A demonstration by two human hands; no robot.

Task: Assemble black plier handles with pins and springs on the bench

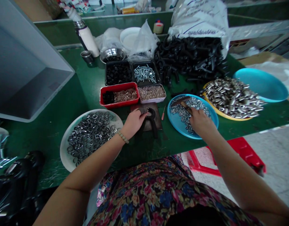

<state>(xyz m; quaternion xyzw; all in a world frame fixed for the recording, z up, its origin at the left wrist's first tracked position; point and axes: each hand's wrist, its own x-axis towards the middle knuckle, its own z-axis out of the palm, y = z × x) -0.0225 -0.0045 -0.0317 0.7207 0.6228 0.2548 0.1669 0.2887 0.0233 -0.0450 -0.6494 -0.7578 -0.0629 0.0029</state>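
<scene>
My left hand [134,121] is closed at the head of a black plastic clamp [152,121], which lies on a dark metal plate [146,126]. The fingers pinch by its curved jaw; any small part between them is too small to make out. My right hand [201,121] grips the wooden handle of a hammer [185,105]. Its head hangs over a blue plate [174,124] full of small metal nuts or washers. A small screwdriver [163,113] with a pink handle lies between the metal plate and the blue plate.
Metal rings fill a white plate [64,153] at left. Red [118,104] and black trays [144,83] of pins, screws and black parts stand ahead. Springs heap on a yellow plate [219,113] at right, behind it black parts [191,59]. A grey bin [31,94] rises at left.
</scene>
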